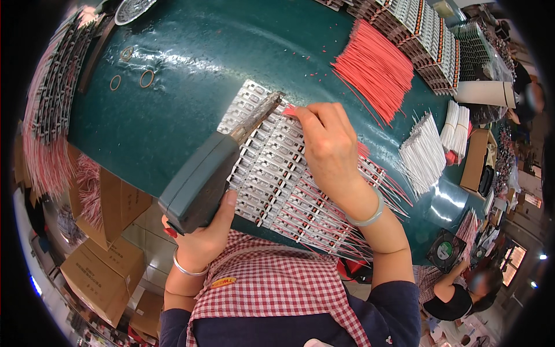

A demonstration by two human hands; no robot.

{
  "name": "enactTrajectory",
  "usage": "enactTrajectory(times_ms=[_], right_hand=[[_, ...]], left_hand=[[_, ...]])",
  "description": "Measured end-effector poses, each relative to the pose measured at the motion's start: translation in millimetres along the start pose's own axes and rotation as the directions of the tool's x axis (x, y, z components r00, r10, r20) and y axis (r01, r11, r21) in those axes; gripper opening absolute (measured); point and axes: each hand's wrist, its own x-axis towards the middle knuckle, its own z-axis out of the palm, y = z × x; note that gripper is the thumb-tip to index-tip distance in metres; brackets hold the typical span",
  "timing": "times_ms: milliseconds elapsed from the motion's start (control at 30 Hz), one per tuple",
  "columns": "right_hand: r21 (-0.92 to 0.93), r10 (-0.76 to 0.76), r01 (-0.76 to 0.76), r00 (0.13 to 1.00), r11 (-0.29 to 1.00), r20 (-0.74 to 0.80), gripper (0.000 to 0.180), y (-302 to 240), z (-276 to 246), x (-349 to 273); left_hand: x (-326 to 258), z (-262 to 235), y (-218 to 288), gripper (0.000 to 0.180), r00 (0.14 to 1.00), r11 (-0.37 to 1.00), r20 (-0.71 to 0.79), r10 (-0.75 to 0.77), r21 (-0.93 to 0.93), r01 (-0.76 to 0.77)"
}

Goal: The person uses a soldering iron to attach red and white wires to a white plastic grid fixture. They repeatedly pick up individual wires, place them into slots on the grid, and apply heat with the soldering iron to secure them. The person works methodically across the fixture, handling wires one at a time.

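Observation:
My left hand (pixel 199 234) grips a grey-green soldering gun (pixel 205 176) whose metal tip (pixel 267 110) reaches onto a panel of small silver circuit boards (pixel 272 168) lying on the dark green table (pixel 191 63). My right hand (pixel 329 144) rests on the panel and pinches a red wire end (pixel 289 110) right at the gun's tip. Several red and white wires (pixel 347 214) stick out from the boards toward me.
A pile of loose red wires (pixel 376 66) and bundles of white wires (pixel 425 150) lie at the right. Stacked board panels (pixel 428 34) line the far edge. Rubber bands (pixel 146 78) lie far left. Cardboard boxes (pixel 104 266) stand lower left; another person (pixel 462 289) sits lower right.

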Motion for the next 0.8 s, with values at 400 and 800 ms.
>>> enactTrajectory(times_ms=[400,800], right_hand=[[0.013,-0.078,0.078,0.995,0.997,-0.060,0.033,-4.4,-3.0,-4.1],[0.016,-0.068,0.068,0.997,0.998,-0.027,0.030,-5.6,0.6,-4.8]], left_hand=[[-6.0,-4.3,-1.7,0.026,0.999,0.999,-0.035,-0.001,0.046,0.003],[0.6,0.5,4.3,0.017,0.998,0.997,0.019,0.059,0.048,-0.059]])
